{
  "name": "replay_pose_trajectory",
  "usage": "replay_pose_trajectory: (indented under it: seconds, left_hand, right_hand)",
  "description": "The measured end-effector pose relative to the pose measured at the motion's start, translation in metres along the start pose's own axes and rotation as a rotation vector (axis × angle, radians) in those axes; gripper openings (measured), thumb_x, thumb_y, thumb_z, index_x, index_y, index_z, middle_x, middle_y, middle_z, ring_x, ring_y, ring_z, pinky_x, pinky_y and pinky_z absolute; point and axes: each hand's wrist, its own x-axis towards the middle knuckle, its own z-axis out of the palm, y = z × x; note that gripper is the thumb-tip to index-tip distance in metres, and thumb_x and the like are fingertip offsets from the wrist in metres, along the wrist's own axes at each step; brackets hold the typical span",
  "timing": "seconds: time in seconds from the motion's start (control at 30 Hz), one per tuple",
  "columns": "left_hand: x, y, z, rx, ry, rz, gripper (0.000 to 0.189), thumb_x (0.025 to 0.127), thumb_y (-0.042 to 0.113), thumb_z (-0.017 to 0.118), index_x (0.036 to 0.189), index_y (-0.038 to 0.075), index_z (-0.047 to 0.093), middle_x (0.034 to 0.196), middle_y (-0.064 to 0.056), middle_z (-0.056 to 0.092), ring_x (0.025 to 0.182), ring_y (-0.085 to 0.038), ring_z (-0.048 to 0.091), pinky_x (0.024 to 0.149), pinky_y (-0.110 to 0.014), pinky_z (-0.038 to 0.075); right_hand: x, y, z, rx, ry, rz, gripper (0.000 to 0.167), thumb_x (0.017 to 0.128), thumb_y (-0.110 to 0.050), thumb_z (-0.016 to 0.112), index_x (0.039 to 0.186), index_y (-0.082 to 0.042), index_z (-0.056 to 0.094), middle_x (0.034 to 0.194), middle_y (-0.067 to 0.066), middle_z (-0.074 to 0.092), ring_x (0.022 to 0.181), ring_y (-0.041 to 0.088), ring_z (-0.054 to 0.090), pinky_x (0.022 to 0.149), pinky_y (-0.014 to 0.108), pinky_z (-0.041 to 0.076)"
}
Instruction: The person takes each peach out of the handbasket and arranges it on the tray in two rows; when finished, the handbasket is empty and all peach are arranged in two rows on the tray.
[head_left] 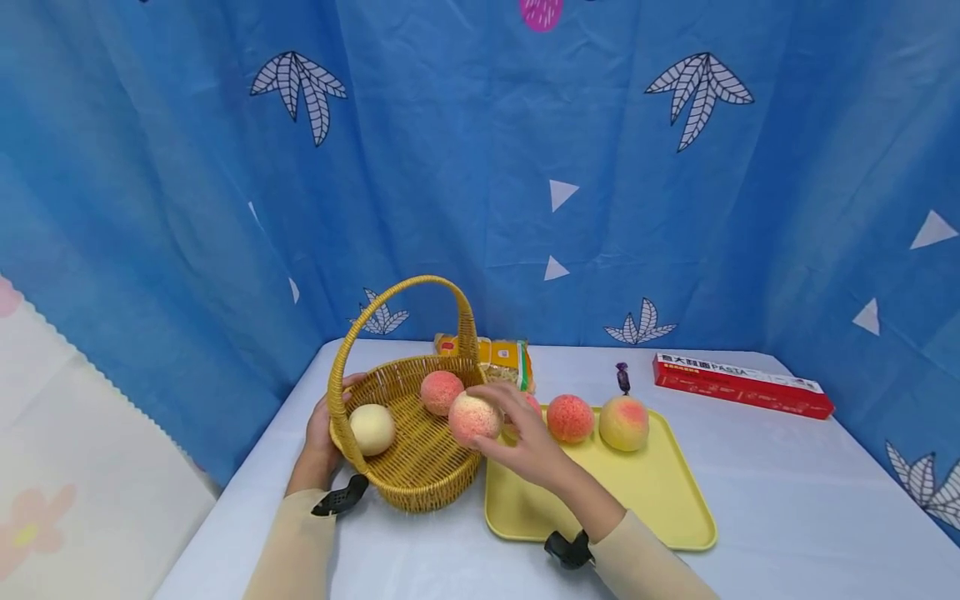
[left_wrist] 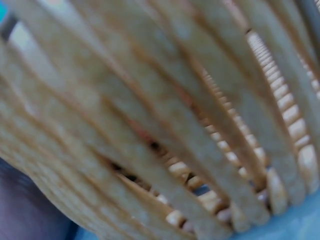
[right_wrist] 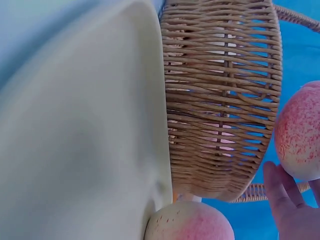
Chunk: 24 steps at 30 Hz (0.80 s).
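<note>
Head view puts the left hand [head_left: 322,437] against the left wall of the basket [head_left: 420,498], seemingly to steady it; part of that hand is hidden, so I cannot tell whether it grips, and the left wrist view gives little beyond blurred wicker. The right hand [head_left: 532,446] pinches a peach [head_left: 475,419] between thumb and fingers, above the basket's right rim. Held by its sides, it is gripped sensibly for something round that could roll. The handle [head_left: 429,281] arches high and slantwise, leaving the mouth open on either side. Inside, a pale peach [head_left: 372,429] lies at the left and a red peach [head_left: 442,392] towards the back, where the wall likely pens them in. Just beside stands the tray [head_left: 637,500], its raised lip a likely guard against rolling; a blushed peach [head_left: 624,423] and two others sit along its far side, one partly behind the right hand.

The held peach looks matt and grainy, speckled pink over cream. Woven strands with narrow gaps form the basket, while the tray is smooth, yellow and round-cornered. Farther back lie a shiny bag [head_left: 502,352], a dark sweet [head_left: 623,378] and a long red box [head_left: 742,388].
</note>
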Motion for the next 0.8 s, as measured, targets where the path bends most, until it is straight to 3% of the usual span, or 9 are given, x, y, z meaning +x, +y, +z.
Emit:
replay_pose_trajectory:
  seconds: [0.23, 0.4, 0.6, 0.73, 0.8]
  left_hand:
    - [0.0, 0.0, 0.0, 0.004, -0.002, -0.026, 0.039, 0.106, 0.015, 0.037, 0.139, 0.014, 0.058, 0.14, 0.006, 0.054, 0.128, -0.009, 0.045, 0.107, -0.023, 0.032]
    - [0.0, 0.0, 0.001, 0.007, -0.004, -0.013, 0.039, 0.106, 0.015, 0.038, 0.139, 0.012, 0.058, 0.139, 0.007, 0.054, 0.129, -0.007, 0.045, 0.107, -0.022, 0.031]
    - [0.001, 0.001, 0.002, -0.003, -0.01, 0.004, 0.039, 0.106, 0.015, 0.037, 0.138, 0.012, 0.059, 0.138, 0.006, 0.055, 0.128, -0.01, 0.045, 0.107, -0.023, 0.033]
    - [-0.001, 0.002, 0.002, -0.018, -0.008, -0.003, 0.037, 0.106, 0.015, 0.038, 0.137, 0.011, 0.059, 0.13, 0.009, 0.058, 0.125, -0.011, 0.045, 0.104, -0.024, 0.034]
    - [-0.002, 0.002, 0.002, -0.02, -0.003, 0.001, 0.037, 0.107, 0.016, 0.038, 0.136, 0.009, 0.058, 0.127, 0.009, 0.058, 0.123, -0.011, 0.045, 0.103, -0.024, 0.034]
  right_hand:
    - [-0.014, 0.003, -0.012, 0.038, -0.023, 0.041, 0.05, 0.095, -0.024, 0.067, 0.141, -0.034, 0.049, 0.149, -0.002, 0.045, 0.14, 0.025, 0.039, 0.098, 0.049, 0.048]
    - [-0.024, 0.008, -0.023, 0.093, -0.096, 0.062, 0.049, 0.099, -0.019, 0.06, 0.145, -0.029, 0.044, 0.151, 0.001, 0.041, 0.122, 0.02, 0.052, 0.088, 0.041, 0.055]
    - [-0.035, 0.017, -0.036, 0.138, -0.19, 0.098, 0.041, 0.103, -0.019, 0.054, 0.143, -0.027, 0.047, 0.158, 0.009, 0.029, 0.115, 0.009, 0.052, 0.072, 0.043, 0.06]
    - [-0.042, 0.022, -0.043, 0.108, -0.26, 0.139, 0.037, 0.102, -0.023, 0.056, 0.138, -0.03, 0.053, 0.151, 0.007, 0.034, 0.111, 0.018, 0.052, 0.074, 0.037, 0.058]
    - [-0.044, 0.024, -0.045, 0.081, -0.28, 0.176, 0.036, 0.101, -0.027, 0.059, 0.135, -0.034, 0.055, 0.146, 0.001, 0.038, 0.118, 0.022, 0.048, 0.079, 0.033, 0.056]
